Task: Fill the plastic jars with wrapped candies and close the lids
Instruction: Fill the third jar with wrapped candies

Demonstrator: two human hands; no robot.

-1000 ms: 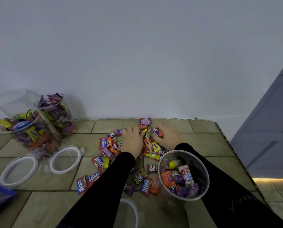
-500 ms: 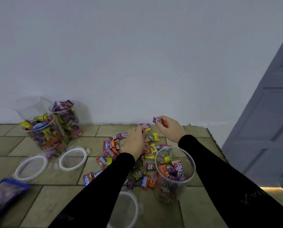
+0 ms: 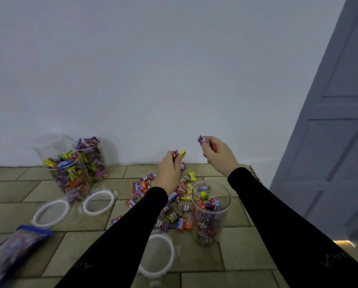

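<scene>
A clear plastic jar point(image 3: 210, 213), partly full of wrapped candies, stands open on the tiled floor. A pile of loose wrapped candies point(image 3: 174, 204) lies left of it. My right hand point(image 3: 218, 155) is raised above and behind the jar and grips purple and orange candies. Lifted over the pile, my left hand point(image 3: 169, 170) holds red, yellow and purple candies. Two full jars point(image 3: 70, 173) point(image 3: 92, 159) stand open by the wall at left. Three clear lids lie flat: two point(image 3: 51, 213) point(image 3: 99, 201) near the full jars, one point(image 3: 159, 255) near me.
A blue and purple candy bag point(image 3: 13, 250) lies at the lower left. A white wall rises right behind the floor. A grey door point(image 3: 332, 142) stands at the right, with the tiled edge ending before it.
Both hands have come up off the candy pile with candies in them. The right hand has risen higher and to the right. The view has tilted up.
</scene>
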